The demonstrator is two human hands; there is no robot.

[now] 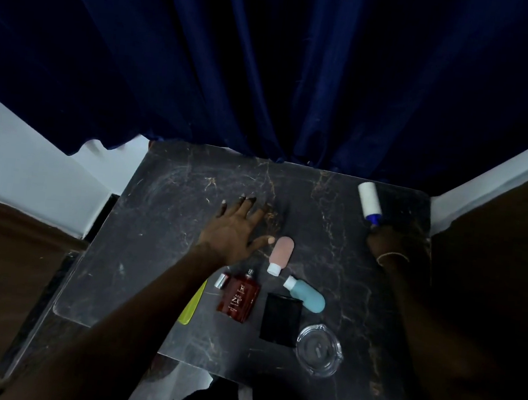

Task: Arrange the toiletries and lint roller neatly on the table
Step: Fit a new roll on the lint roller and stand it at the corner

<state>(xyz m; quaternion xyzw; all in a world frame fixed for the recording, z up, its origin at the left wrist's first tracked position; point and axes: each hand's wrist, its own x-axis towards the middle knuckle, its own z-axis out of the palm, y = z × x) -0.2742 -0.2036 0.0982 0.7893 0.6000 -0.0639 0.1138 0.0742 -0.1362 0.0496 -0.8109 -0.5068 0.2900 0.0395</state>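
Left hand [237,229] lies flat with fingers splayed wide on the dark marble table [156,237]. The pink bottle [280,254] lies just beside its thumb, while the blue bottle [306,296] and red perfume bottle [238,297] lie nearer the person. The lint roller [370,201] lies at the far right corner, its blue handle meeting the right hand [387,244], whose grip is lost in shadow.

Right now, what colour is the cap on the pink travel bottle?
White. The cap of the pink travel bottle shows clearly in the head view.
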